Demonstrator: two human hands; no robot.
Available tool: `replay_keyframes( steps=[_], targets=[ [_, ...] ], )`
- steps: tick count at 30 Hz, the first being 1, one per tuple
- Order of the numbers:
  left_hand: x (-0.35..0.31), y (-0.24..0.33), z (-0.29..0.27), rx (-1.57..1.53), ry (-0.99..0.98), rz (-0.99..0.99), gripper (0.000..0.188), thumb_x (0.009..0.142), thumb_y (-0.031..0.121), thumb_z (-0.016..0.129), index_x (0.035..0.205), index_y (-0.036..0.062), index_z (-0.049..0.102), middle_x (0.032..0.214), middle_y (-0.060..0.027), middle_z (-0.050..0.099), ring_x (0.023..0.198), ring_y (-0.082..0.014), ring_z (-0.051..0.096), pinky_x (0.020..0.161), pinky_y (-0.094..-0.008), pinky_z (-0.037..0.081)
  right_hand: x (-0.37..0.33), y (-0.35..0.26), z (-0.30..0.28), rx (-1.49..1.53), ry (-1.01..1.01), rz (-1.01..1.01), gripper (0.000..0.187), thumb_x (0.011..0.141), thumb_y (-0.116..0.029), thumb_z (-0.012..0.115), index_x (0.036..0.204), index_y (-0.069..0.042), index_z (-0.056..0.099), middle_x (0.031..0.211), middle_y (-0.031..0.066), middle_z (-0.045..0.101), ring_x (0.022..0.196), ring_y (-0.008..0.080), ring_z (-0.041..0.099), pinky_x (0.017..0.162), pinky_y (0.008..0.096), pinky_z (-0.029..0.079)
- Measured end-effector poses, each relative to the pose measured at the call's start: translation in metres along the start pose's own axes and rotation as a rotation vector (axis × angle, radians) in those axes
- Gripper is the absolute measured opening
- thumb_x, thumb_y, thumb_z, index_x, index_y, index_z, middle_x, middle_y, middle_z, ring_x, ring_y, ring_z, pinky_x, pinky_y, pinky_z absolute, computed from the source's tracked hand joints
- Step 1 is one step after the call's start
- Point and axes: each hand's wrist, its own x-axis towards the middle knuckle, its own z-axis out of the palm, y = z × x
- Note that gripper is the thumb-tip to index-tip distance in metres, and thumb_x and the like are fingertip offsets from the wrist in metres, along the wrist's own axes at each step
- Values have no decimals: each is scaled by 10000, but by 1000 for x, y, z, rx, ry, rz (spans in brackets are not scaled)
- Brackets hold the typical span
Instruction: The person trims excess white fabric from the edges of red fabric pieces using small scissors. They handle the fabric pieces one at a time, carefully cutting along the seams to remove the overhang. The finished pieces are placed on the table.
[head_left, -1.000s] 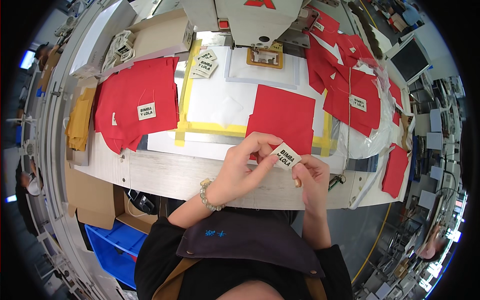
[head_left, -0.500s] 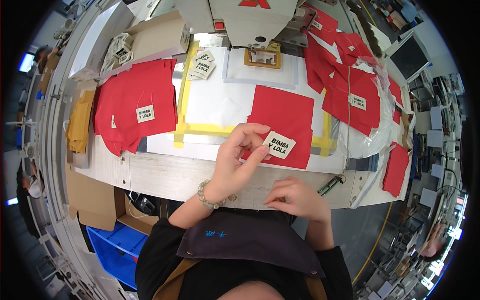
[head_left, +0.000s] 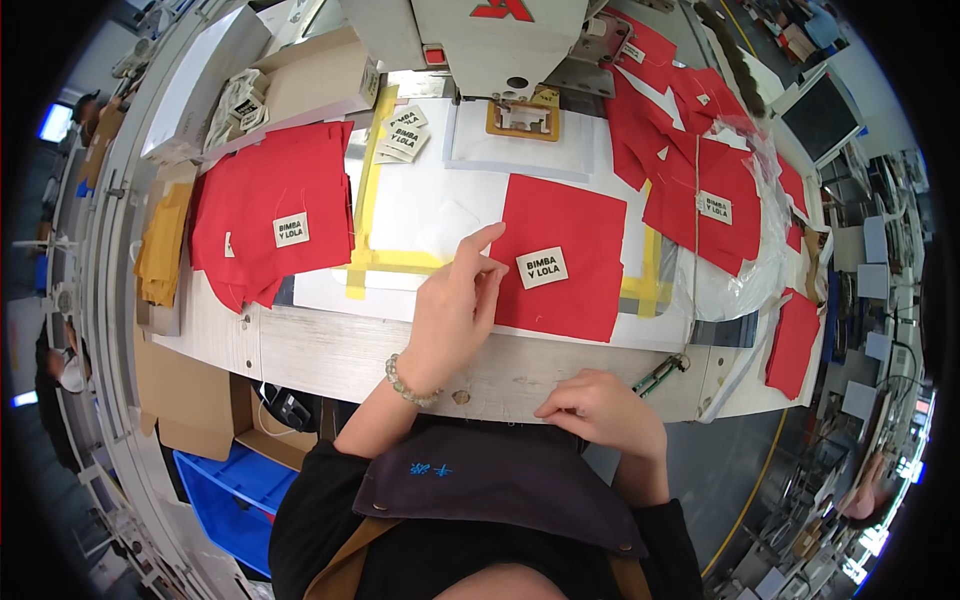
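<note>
A red fabric panel point(head_left: 590, 290) lies flat on the white work sheet in front of me. On it rests a cream square label point(head_left: 542, 268) with dark lettering, slightly tilted. My left hand point(head_left: 455, 310) is at the panel's left edge, index finger stretched out and the others bent, holding nothing. By the table's front edge my right hand point(head_left: 605, 410) hangs with its fingers curled in, and I see nothing in them. Beyond the panel stands a sewing machine point(head_left: 490, 50), its brown frame clamp point(head_left: 523, 137) above the sheet.
Several loose labels point(head_left: 400, 145) lie at the sheet's far left. Red panels are stacked at left point(head_left: 270, 190), and more red pieces point(head_left: 700, 220) lie at right on clear plastic. Thread snips point(head_left: 660, 373) lie near the front edge. A cardboard box point(head_left: 320, 75) stands far left.
My left hand has let go of the label, which now lies on the red panel, and has drawn back leftward. My right hand has barely shifted.
</note>
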Motion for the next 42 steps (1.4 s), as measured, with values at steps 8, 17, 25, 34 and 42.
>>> replay_keyframes(
  steps=[8,17,25,34,42],
  targets=[
    [9,-14,-12,300,-6,282,220,737,13,672,934,103,629,839,-10,592,795,-208,526,733,-332,374,6,-13,-9,-128,128,21,171,691,-172,763,813,-110,661,758,-9,599,692,177,544,776,310,353],
    [24,-17,3,285,-278,354,177,730,78,700,878,102,605,899,-11,552,871,-197,522,748,-320,360,44,7,-24,-657,604,-157,218,719,-82,713,931,-70,666,924,34,617,851,194,577,792,340,397],
    [29,-18,2,262,-296,319,306,709,67,713,981,98,576,906,-22,577,882,-202,546,775,-323,372,84,19,-58,-538,470,-101,280,751,-132,703,1012,-76,618,1009,56,558,955,210,530,835,352,352],
    [26,-14,-3,158,-251,255,353,725,29,706,1038,90,553,937,-27,596,892,-206,560,838,-336,372,92,13,-66,-398,381,-19,166,768,-114,693,852,-83,552,823,19,532,806,183,490,773,319,317],
    [5,12,-19,-383,-146,120,373,793,-39,642,1121,39,482,829,-39,656,768,-98,633,698,-243,463,54,-19,-35,238,649,65,137,805,-15,669,850,-36,541,827,58,655,781,128,589,754,275,445]
  ],
)
